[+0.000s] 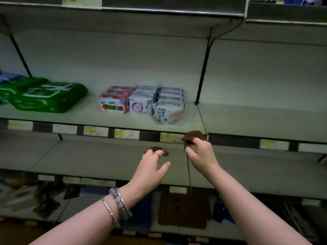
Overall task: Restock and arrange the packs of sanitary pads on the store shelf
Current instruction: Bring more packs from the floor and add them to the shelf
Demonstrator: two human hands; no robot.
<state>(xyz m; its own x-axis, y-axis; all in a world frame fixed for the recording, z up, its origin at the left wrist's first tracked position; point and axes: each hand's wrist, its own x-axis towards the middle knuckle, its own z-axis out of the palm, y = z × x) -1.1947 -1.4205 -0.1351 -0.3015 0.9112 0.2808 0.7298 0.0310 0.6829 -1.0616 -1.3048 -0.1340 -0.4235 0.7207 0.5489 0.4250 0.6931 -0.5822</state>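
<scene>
left hand (152,166) hangs loose, empty; right hand (199,153) pinches a thin dark cord (188,174) that could snag the pad packs (141,103) just above.

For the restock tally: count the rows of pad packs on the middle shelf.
3, side by side: pink row left, white row middle, ABC row right. Packs behind may be hidden.

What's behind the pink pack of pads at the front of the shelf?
More pink packs line up behind the front pack, only their tops showing; their fronts and count are hidden.
</scene>
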